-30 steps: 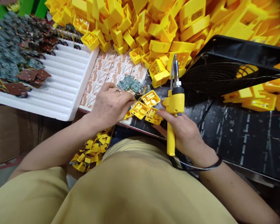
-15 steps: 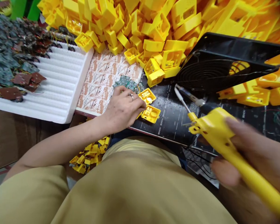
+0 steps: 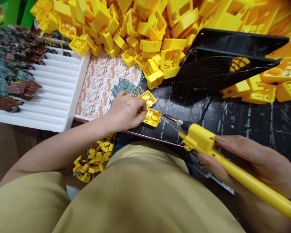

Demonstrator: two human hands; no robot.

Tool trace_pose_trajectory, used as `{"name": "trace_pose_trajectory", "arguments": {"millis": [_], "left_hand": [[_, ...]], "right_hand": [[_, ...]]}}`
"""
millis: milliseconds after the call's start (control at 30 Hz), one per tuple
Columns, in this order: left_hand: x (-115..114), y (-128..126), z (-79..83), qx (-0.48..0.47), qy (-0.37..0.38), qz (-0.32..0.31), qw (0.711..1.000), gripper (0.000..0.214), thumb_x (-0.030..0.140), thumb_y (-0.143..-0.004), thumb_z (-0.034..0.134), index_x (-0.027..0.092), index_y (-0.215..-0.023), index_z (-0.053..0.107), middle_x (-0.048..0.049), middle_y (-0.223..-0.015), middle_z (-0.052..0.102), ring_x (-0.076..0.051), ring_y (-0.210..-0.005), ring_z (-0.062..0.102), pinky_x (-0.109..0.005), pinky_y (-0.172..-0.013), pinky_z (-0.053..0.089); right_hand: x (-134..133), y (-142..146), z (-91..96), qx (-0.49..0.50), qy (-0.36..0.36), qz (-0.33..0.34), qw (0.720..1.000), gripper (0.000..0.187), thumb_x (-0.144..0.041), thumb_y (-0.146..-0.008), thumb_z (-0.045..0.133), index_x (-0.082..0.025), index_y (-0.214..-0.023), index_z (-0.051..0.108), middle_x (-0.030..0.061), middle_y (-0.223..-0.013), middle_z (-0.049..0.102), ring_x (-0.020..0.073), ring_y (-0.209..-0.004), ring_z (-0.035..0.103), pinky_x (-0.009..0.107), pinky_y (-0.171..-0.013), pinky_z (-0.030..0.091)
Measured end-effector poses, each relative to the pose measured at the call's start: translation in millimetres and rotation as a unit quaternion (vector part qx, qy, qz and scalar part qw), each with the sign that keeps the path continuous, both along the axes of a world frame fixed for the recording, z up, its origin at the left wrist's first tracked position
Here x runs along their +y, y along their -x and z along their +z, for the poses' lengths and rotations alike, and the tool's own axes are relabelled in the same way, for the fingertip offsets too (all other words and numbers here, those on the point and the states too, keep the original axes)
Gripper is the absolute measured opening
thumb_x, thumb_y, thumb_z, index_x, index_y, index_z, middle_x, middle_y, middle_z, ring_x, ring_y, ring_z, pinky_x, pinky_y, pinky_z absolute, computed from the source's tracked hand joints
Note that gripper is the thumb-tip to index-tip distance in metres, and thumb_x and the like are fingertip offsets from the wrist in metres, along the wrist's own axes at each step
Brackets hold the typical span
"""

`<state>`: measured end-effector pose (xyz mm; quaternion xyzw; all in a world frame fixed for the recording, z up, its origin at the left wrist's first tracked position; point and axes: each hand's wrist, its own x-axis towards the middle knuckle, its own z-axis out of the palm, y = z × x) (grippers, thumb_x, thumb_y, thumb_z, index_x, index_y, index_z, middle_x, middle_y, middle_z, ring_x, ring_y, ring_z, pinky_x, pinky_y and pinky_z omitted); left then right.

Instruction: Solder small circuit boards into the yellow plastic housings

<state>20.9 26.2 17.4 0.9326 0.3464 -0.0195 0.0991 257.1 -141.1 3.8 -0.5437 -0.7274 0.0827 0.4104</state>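
Observation:
My right hand [image 3: 254, 158] is wrapped round a yellow soldering gun [image 3: 201, 139] with a thin solder feed tube beside its metal tip. The tip points left, close to the right edge of a small open yellow housing [image 3: 153, 117]; I cannot tell if they touch. At that housing's left side, my left hand [image 3: 126, 110] has its fingers pinched together, and whatever lies in them is hidden. A second yellow housing half [image 3: 149, 99] lies just behind, partly under the fingers. Several green circuit boards [image 3: 123, 85] fan out beyond my left hand.
A heap of yellow housings [image 3: 145, 29] covers the back of the bench. A black fan [image 3: 206, 68] stands at the right. To the left, a white foam tray [image 3: 58, 84] bears piled circuit boards [image 3: 5, 61]. More yellow parts [image 3: 94, 161] sit below the bench edge.
My right hand has brought the soldering gun left and down, so its tip is now beside the open housing. My left hand stays at the housing. The view has shifted slightly.

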Motion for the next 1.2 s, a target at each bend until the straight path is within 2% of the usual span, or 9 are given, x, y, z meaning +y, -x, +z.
{"name": "trace_pose_trajectory", "arguments": {"millis": [133,267,433,567,700,900,967,1067,1200], "left_hand": [[1.3,0.2,0.0,0.007,-0.007,-0.014,1.0,0.023,0.027,-0.085,0.048,0.017,-0.081,0.069,-0.0046,-0.072,0.069,-0.021,-0.077,0.062,-0.04,-0.082,0.04],[2.2,6.0,-1.4,-0.021,-0.008,-0.042,0.999,0.022,0.026,-0.085,0.048,0.018,-0.08,0.067,-0.003,-0.074,0.07,-0.019,-0.077,0.061,-0.037,-0.081,0.039],[1.4,2.6,-2.7,-0.013,-0.022,-0.018,1.0,0.023,0.026,-0.086,0.047,0.018,-0.082,0.068,-0.0054,-0.078,0.071,-0.023,-0.082,0.062,-0.039,-0.079,0.039],[0.6,-2.7,-4.0,0.001,-0.03,-0.015,0.999,0.024,0.025,-0.086,0.047,0.017,-0.081,0.068,-0.0066,-0.081,0.072,-0.025,-0.084,0.063,-0.042,-0.08,0.039],[1.3,-3.4,-4.6,-0.001,-0.035,-0.023,0.999,0.024,0.026,-0.085,0.047,0.017,-0.079,0.067,-0.0063,-0.08,0.072,-0.025,-0.083,0.063,-0.042,-0.079,0.039],[1.4,-5.9,-2.3,0.015,-0.041,-0.03,0.999,0.026,0.027,-0.085,0.045,0.016,-0.077,0.067,-0.007,-0.079,0.072,-0.026,-0.082,0.063,-0.042,-0.078,0.038],[1.4,-6.4,-2.0,0.019,-0.043,-0.029,0.998,0.026,0.026,-0.085,0.044,0.016,-0.076,0.067,-0.0072,-0.078,0.071,-0.026,-0.082,0.063,-0.042,-0.078,0.038],[1.5,-6.9,-2.4,0.017,-0.045,-0.032,0.998,0.026,0.026,-0.084,0.044,0.016,-0.075,0.067,-0.0069,-0.075,0.07,-0.025,-0.081,0.062,-0.042,-0.078,0.039],[1.2,-7.7,-1.4,0.023,-0.047,-0.035,0.998,0.027,0.026,-0.085,0.044,0.016,-0.076,0.067,-0.0067,-0.076,0.07,-0.025,-0.081,0.062,-0.042,-0.079,0.039]], "right_hand": [[3.8,15.0,8.1,0.001,0.004,0.039,0.999,0.038,-0.017,-0.085,0.069,-0.029,-0.118,0.056,-0.0016,-0.081,0.07,0.0158,-0.069,0.069,0.026,-0.06,0.059],[3.7,15.9,9.6,-0.02,-0.008,0.042,0.999,0.026,-0.02,-0.088,0.067,-0.027,-0.111,0.057,-0.0017,-0.078,0.068,0.0127,-0.064,0.066,0.023,-0.059,0.056],[6.0,14.9,5.9,-0.041,0.01,0.033,0.999,0.005,-0.026,-0.09,0.064,-0.024,-0.093,0.06,0.0003,-0.077,0.068,0.0135,-0.067,0.067,0.023,-0.059,0.057],[9.0,16.3,1.4,-0.066,0.001,0.039,0.997,0.008,-0.026,-0.09,0.065,-0.021,-0.086,0.06,0.0009,-0.075,0.067,0.0129,-0.065,0.067,0.023,-0.061,0.058],[9.6,17.4,0.3,-0.073,0.011,0.044,0.996,0.009,-0.02,-0.087,0.067,-0.022,-0.089,0.059,0.0001,-0.079,0.069,0.0139,-0.068,0.068,0.025,-0.062,0.059],[15.6,18.5,5.2,-0.1,-0.07,0.078,0.99,0.028,-0.017,-0.076,0.079,-0.02,-0.092,0.057,-0.0006,-0.081,0.069,0.0106,-0.067,0.065,0.021,-0.061,0.057],[15.3,16.5,9.9,-0.105,-0.059,0.084,0.989,0.022,-0.018,-0.079,0.076,-0.02,-0.09,0.057,-0.0004,-0.078,0.068,0.0104,-0.067,0.065,0.02,-0.061,0.056],[11.1,12.2,18.3,-0.115,-0.017,0.042,0.992,0.006,-0.022,-0.091,0.063,-0.021,-0.088,0.058,-0.0006,-0.078,0.068,0.0105,-0.067,0.066,0.02,-0.058,0.055],[7.7,8.7,22.9,-0.106,0.02,-0.005,0.994,0.015,-0.029,-0.096,0.054,-0.023,-0.083,0.058,-0.0018,-0.072,0.065,0.0107,-0.062,0.065,0.021,-0.055,0.053]]}}
